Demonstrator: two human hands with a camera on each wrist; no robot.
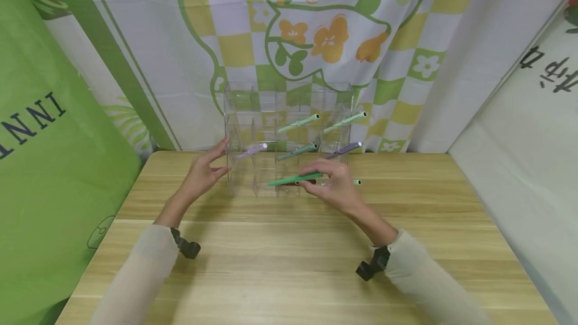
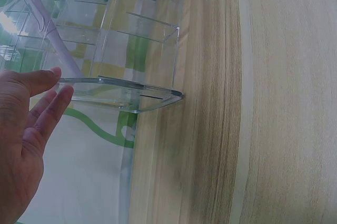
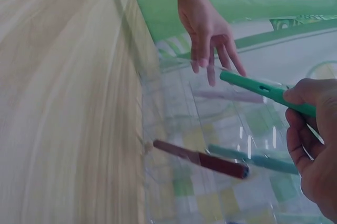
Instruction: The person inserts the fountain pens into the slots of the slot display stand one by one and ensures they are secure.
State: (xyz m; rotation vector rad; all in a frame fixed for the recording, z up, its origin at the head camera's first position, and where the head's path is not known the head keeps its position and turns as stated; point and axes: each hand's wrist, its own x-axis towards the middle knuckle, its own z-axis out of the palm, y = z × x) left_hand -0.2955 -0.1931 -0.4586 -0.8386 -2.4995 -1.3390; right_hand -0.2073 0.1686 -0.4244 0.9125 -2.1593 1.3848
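Note:
A clear acrylic pen rack with several compartments stands at the back of the table. My left hand holds its left side wall, thumb on one face and fingers on the other, as the left wrist view shows. In front of the rack's lower row, my right hand pinches a bright green pen near one end, the rest of it pointing left. Just behind that pen lies a dark red pen in the bottom row. A lilac pen rests in the compartment beside my left hand.
Other pens sit in the rack: a dark green pen, a purple pen and two pale green ones above, including the upper right pen. A patterned curtain hangs right behind. The wooden table extends toward me.

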